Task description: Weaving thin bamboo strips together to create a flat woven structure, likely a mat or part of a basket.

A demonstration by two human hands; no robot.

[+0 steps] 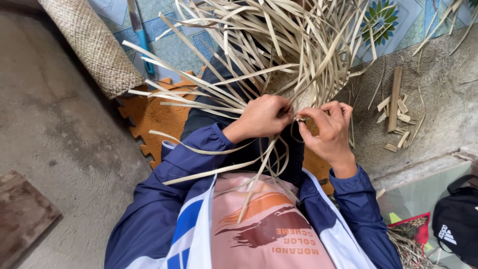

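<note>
A big bundle of pale flat straw strips [279, 45] fans out over my lap, and its loose ends trail down across my pink shirt. My left hand [261, 117] is closed around several strips at the middle of the bundle. My right hand [328, 127] pinches one strip between thumb and fingers right beside the left hand. Both arms wear dark blue jacket sleeves. The woven part under the strips is mostly hidden by my hands.
A rolled woven mat [92, 45] lies at the upper left, next to a blue-handled tool [141, 35] on patterned tiles. An orange foam mat [159, 114] sits beneath me. Cut strip scraps [396, 112] lie on the concrete to the right. A black bag [458, 221] is at the lower right.
</note>
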